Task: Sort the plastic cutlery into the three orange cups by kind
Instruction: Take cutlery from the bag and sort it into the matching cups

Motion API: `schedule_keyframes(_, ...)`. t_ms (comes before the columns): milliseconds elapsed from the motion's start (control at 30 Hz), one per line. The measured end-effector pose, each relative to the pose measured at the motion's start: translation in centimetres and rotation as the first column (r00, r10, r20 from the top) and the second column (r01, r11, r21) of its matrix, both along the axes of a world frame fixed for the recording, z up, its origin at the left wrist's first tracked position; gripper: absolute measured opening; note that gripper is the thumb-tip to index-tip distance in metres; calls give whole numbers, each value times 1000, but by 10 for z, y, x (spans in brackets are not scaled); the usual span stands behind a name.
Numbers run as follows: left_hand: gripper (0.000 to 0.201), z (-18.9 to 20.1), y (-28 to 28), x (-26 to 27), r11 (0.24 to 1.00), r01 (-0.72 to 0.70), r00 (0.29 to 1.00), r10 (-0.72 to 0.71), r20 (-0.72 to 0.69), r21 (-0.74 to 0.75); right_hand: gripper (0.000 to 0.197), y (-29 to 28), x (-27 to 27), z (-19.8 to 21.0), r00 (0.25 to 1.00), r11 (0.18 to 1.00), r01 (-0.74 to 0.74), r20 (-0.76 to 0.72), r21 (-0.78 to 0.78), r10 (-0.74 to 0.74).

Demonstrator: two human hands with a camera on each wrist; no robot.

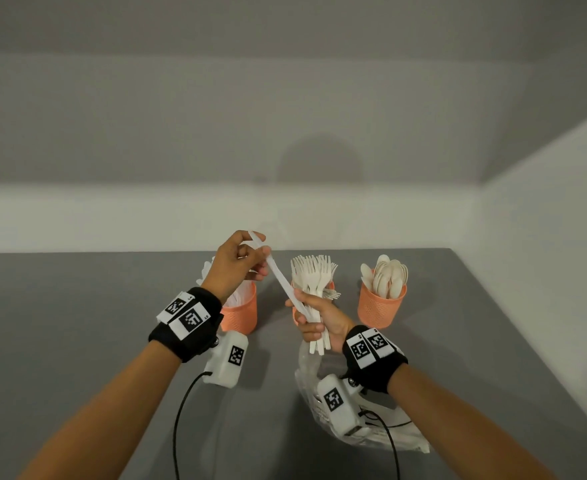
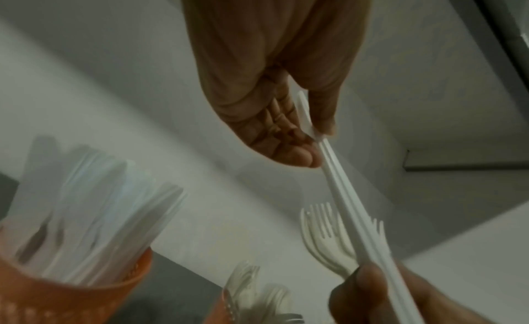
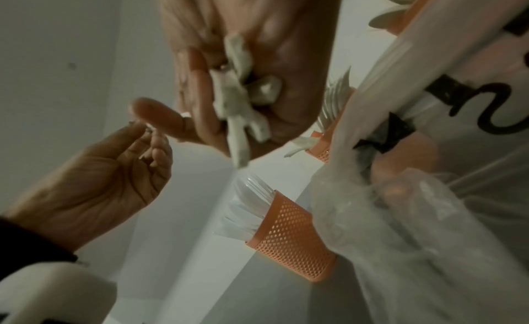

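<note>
Three orange mesh cups stand in a row on the grey table: the left cup point(image 1: 241, 315) holds knives, the middle cup point(image 1: 296, 318) holds forks and is mostly hidden behind my right hand, the right cup point(image 1: 382, 306) holds spoons. My right hand point(image 1: 311, 323) grips a bundle of white forks point(image 1: 314, 275) by the handles, in front of the middle cup. A white knife point(image 1: 280, 278) slants up out of that bundle. My left hand point(image 1: 257, 261) pinches its upper part between thumb and fingers point(image 2: 303, 157), above the left cup point(image 2: 71, 295). The handle ends point(image 3: 237, 107) show in my right palm.
A crumpled clear plastic bag point(image 1: 375, 431) with more white cutlery lies on the table under my right wrist; it fills the right side of the right wrist view as the bag point(image 3: 415, 227). White walls close the table at the back and right. Black cables trail from both wrist cameras.
</note>
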State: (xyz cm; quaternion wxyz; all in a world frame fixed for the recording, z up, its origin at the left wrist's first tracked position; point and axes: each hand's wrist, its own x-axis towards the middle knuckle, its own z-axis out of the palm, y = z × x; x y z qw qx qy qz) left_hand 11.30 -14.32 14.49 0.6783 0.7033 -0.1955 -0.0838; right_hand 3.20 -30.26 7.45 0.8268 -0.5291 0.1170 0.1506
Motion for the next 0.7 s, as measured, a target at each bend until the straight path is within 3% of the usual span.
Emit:
schedule_keyframes(133,11,2,-3,-1,999,-19,995,14,-95,-51,31,3,-1,3,999,999,-36,-29,15,37)
schedule_keyframes(367,18,-3,-10,2,991,-135,991,135,-24,-6,28,3,2,1,999,1000,-21,-31,15,21)
schedule_keyframes(500,8,-7,-9,7,988,-125,992,126,-14,89,29,1,2,1,1000,993,-22,-23,-120,20)
schedule_keyframes(600,11,-2,0,16,975,-196,980,191,59,108,30,1,1,3,999,973,-47,-14,-224,45)
schedule_keyframes(700,15,7,14,28,927,-365,917,344,200,81,28,-2,0,-1,999,971,-42,-6,-236,42)
